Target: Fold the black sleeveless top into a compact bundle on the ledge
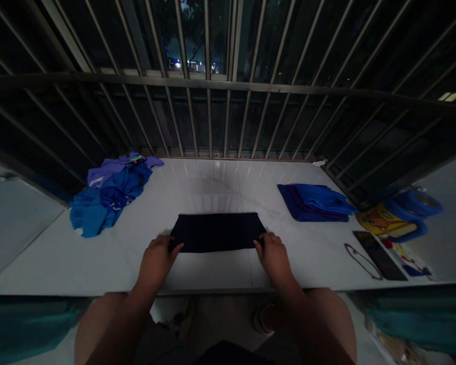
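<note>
Dark navy folded garment [217, 232] lying flat on the white tiled bench [79, 268], centred just beyond the near edge, long axis running side to side and parallel to that edge; one short end towards each hand; left hand [157, 261] at the left end and right hand [274, 258] at the right end, about level, neither clearly nearer; left fingers [174, 247] touching the near left corner, right fingers [261, 243] over the near right corner, both sets held fairly narrow rather than spread wide; no telling from this view whether the cloth is pinched or only pressed; bare forearms angled inward from the near edge, towards the cloth; crumpled blue and purple clothes [110, 200] heaped towards the far left, well apart from the left hand; folded blue stack [315, 203] with a purple edge showing, off to the right and beyond the right hand; further right, a yellow cartoon-printed pouch [383, 220], a blue roll [414, 205], a dark flat strip [380, 256] and a thin brown cord loop [361, 261]; metal window bars [228, 116] rising along the far side, dim night lights beyond; the person's knees [99, 324] below the bench, teal cloth [30, 324] at the lower corners
</note>
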### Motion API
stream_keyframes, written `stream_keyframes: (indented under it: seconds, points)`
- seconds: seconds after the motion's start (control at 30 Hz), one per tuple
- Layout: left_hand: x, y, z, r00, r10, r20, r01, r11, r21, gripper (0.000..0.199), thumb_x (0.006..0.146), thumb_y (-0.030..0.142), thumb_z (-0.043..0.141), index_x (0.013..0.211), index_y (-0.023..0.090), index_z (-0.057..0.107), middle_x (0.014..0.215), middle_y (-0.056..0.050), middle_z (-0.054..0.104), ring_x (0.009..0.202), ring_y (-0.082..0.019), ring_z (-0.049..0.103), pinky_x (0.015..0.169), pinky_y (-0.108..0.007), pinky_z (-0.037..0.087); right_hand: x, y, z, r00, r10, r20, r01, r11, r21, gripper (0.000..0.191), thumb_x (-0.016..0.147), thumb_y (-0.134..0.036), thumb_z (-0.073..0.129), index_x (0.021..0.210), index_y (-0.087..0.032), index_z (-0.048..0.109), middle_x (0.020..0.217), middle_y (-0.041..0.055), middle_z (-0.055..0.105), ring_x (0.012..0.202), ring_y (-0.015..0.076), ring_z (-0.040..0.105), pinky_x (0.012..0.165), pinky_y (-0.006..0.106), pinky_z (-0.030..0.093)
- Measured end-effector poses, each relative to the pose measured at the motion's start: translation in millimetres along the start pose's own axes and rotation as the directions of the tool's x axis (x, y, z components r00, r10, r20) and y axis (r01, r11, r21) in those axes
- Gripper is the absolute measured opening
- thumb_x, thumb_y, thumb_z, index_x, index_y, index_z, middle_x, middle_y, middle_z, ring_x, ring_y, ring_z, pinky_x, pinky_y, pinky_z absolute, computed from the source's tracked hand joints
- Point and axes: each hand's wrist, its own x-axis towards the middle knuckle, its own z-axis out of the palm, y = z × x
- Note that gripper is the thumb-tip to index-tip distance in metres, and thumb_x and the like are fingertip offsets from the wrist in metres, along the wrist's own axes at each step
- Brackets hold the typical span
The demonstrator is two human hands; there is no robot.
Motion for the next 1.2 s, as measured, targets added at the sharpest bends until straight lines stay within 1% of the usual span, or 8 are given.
stream_keyframes:
  seconds: [0.13, 0.23, 0.33, 0.6, 0.8, 0.93, 1.1, 1.2]
  points:
    - [-2.1, 9.0, 0.7, 0.998, -0.064, 0.025, 0.063, 0.997, 0.051, 0.048, 0.103, 0.052, 0.063, 0.131, 0.014, 0.071, 0.120, -0.020, 0.079, 0.108, -0.037, 0.074, 0.096, -0.047, 0.059, 2.6, -4.5, 2.6, 0.998, 0.050, 0.023, -0.050, 0.999, -0.010, 0.017, 0.110, -0.031, 0.061, 0.117, -0.019, 0.071, 0.115, 0.0137, 0.076, 0.108, 0.0278, 0.070, 0.092, 0.036, 0.049]
    - [0.1, 15.6, -3.2, 0.992, -0.091, 0.084, 0.083, 0.992, 0.100, 0.041, 0.104, 0.050, 0.061, 0.120, 0.014, 0.074, 0.110, -0.020, 0.080, 0.103, -0.038, 0.075, 0.091, -0.046, 0.059, 2.5, -10.4, 2.0, 0.991, 0.129, 0.017, -0.128, 0.991, -0.035, 0.027, 0.111, -0.038, 0.062, 0.126, -0.016, 0.069, 0.114, 0.0153, 0.077, 0.106, 0.0289, 0.072, 0.088, 0.036, 0.049]
    - [4.7, 21.1, -7.4, 0.992, -0.063, 0.110, 0.048, 0.990, 0.132, 0.030, 0.103, 0.043, 0.062, 0.106, 0.017, 0.076, 0.105, -0.018, 0.080, 0.100, -0.036, 0.075, 0.090, -0.044, 0.058, 4.3, -15.8, -0.4, 0.991, 0.131, 0.033, -0.129, 0.991, -0.039, 0.023, 0.110, -0.036, 0.062, 0.120, -0.017, 0.071, 0.112, 0.0150, 0.078, 0.106, 0.0284, 0.072, 0.086, 0.034, 0.049]
    - [-0.6, 25.1, -20.9, 0.998, -0.033, -0.050, 0.033, 0.999, 0.003, 0.034, 0.104, 0.048, 0.055, 0.098, 0.022, 0.077, 0.100, -0.013, 0.080, 0.094, -0.034, 0.074, 0.088, -0.045, 0.058, 36.1, -13.0, -21.1, 0.997, 0.080, -0.021, -0.074, 0.980, 0.184, 0.022, 0.111, -0.031, 0.054, 0.120, -0.017, 0.069, 0.111, 0.0141, 0.080, 0.101, 0.0265, 0.075, 0.087, 0.032, 0.050]
    - [-22.9, 26.3, -5.8, 0.998, -0.063, 0.010, 0.062, 0.996, 0.062, 0.032, 0.105, 0.047, 0.055, 0.090, 0.024, 0.073, 0.095, -0.011, 0.078, 0.091, -0.032, 0.074, 0.082, -0.042, 0.057, 46.5, 0.3, -14.4, 0.993, 0.106, 0.053, -0.116, 0.966, 0.232, 0.018, 0.109, -0.030, 0.057, 0.122, -0.022, 0.066, 0.103, 0.0091, 0.081, 0.089, 0.0244, 0.076, 0.075, 0.030, 0.046]
    - [-31.6, 21.4, 2.2, 0.996, -0.084, 0.020, 0.083, 0.996, 0.028, 0.030, 0.103, 0.050, 0.062, 0.094, 0.024, 0.073, 0.098, -0.010, 0.078, 0.094, -0.032, 0.075, 0.083, -0.041, 0.056, 39.2, 5.6, -4.3, 0.991, 0.110, 0.070, -0.123, 0.970, 0.209, 0.016, 0.105, -0.024, 0.061, 0.118, -0.020, 0.068, 0.111, 0.0124, 0.081, 0.096, 0.0251, 0.076, 0.080, 0.030, 0.048]
    - [-40.9, 10.2, 3.9, 1.000, -0.014, -0.027, 0.013, 1.000, -0.013, 0.034, 0.101, 0.056, 0.065, 0.101, 0.024, 0.075, 0.107, -0.011, 0.079, 0.100, -0.033, 0.076, 0.086, -0.043, 0.056, 39.8, 5.2, -4.4, 0.997, 0.071, -0.044, -0.060, 0.977, 0.204, 0.025, 0.109, -0.027, 0.054, 0.128, -0.018, 0.067, 0.117, 0.0139, 0.078, 0.110, 0.0276, 0.072, 0.093, 0.033, 0.051]
    - [-45.3, 3.6, 4.8, 1.000, 0.020, -0.022, -0.020, 1.000, 0.009, 0.038, 0.101, 0.060, 0.065, 0.108, 0.025, 0.077, 0.112, -0.011, 0.081, 0.103, -0.034, 0.076, 0.087, -0.045, 0.056, 42.6, 4.9, -4.1, 0.997, 0.080, -0.020, -0.076, 0.983, 0.166, 0.025, 0.110, -0.027, 0.054, 0.129, -0.019, 0.068, 0.113, 0.0132, 0.078, 0.108, 0.0274, 0.072, 0.092, 0.033, 0.051]
